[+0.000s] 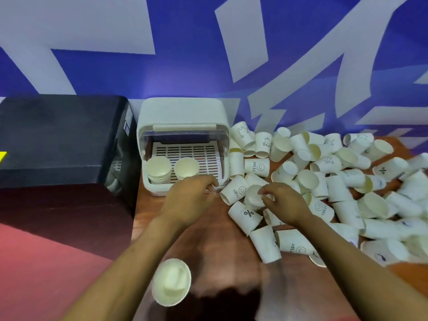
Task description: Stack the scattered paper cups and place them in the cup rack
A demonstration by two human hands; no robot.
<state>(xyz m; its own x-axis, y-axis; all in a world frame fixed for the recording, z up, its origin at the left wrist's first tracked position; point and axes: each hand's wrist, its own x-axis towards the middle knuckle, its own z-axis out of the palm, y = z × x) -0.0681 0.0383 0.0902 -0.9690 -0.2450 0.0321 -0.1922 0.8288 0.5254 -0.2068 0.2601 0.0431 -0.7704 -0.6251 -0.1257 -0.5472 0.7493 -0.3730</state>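
A white cup rack (162,186) with a raised clear lid stands on the wooden table (208,228). Inside it are two stacks of paper cups, one at the left (157,169) and one beside it (186,167). My left hand (192,200) hovers at the rack's front right corner with curled fingers; nothing shows in it. My right hand (281,200) pinches the rim of a white paper cup (253,195) at the near edge of the pile. Several scattered cups (335,181) lie on their sides to the right.
A black box (60,140) stands left of the rack. One upright cup (171,282) sits near me below my left forearm. A blue and white wall (208,54) runs behind the table. Red floor (46,262) shows at the lower left.
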